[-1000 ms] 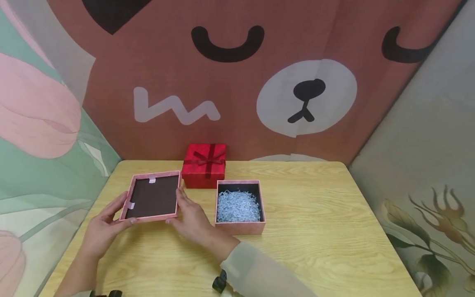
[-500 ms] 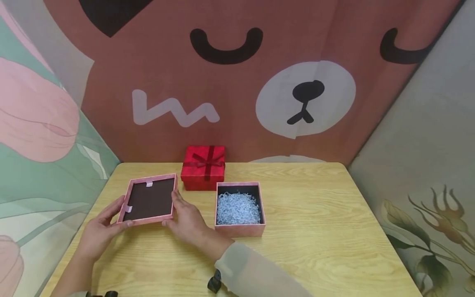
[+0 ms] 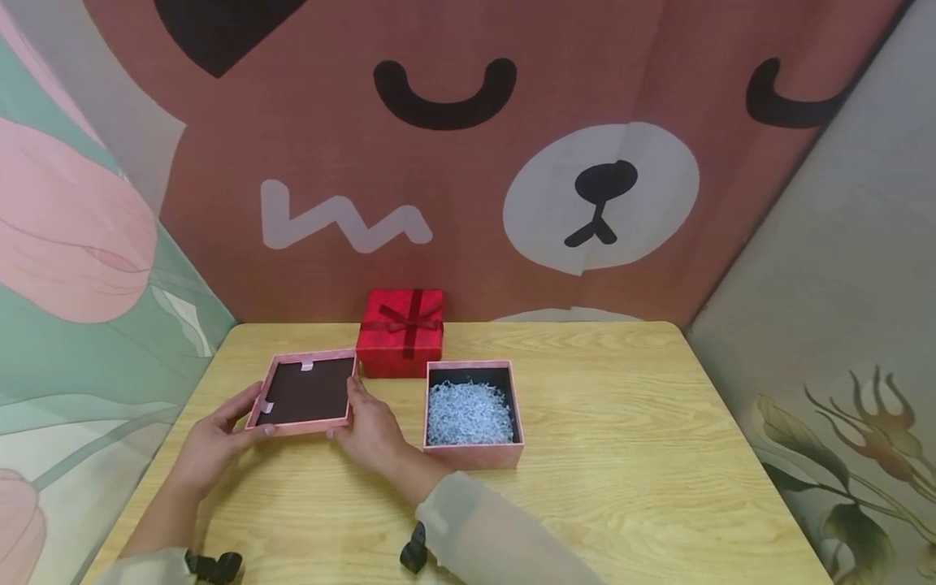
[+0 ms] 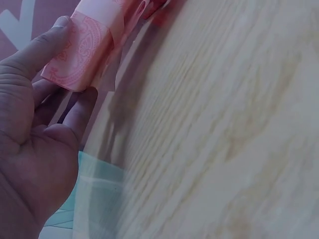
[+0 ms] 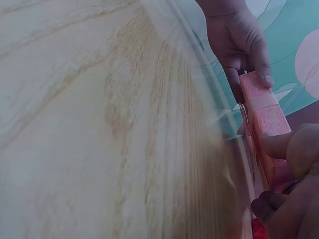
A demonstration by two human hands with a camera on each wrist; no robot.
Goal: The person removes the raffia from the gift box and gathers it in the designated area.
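My left hand (image 3: 208,451) and right hand (image 3: 376,431) hold a pink gift box lid (image 3: 310,392) between them, its dark inside facing up. Two small pale ribbon tabs show inside it. In the left wrist view, the thumb lies on the side of the paisley-patterned lid (image 4: 82,47), with fingers beneath. The right wrist view shows both hands gripping opposite ends of the lid (image 5: 261,102), with a pale pink ribbon around it. Beside my right hand, the pink box base (image 3: 471,457) stands uncovered, filled with light blue shredded paper (image 3: 470,413).
A red gift box (image 3: 400,333) with a dark red bow stands behind the lid and base, near the table's back edge. The wooden table (image 3: 621,455) meets a bear-patterned backdrop (image 3: 468,179) at the back, with printed panels on both sides.
Both hands first shifted the lid slightly left, then back right, and it now lies flatter. The pink base and red gift box have stayed where they were.
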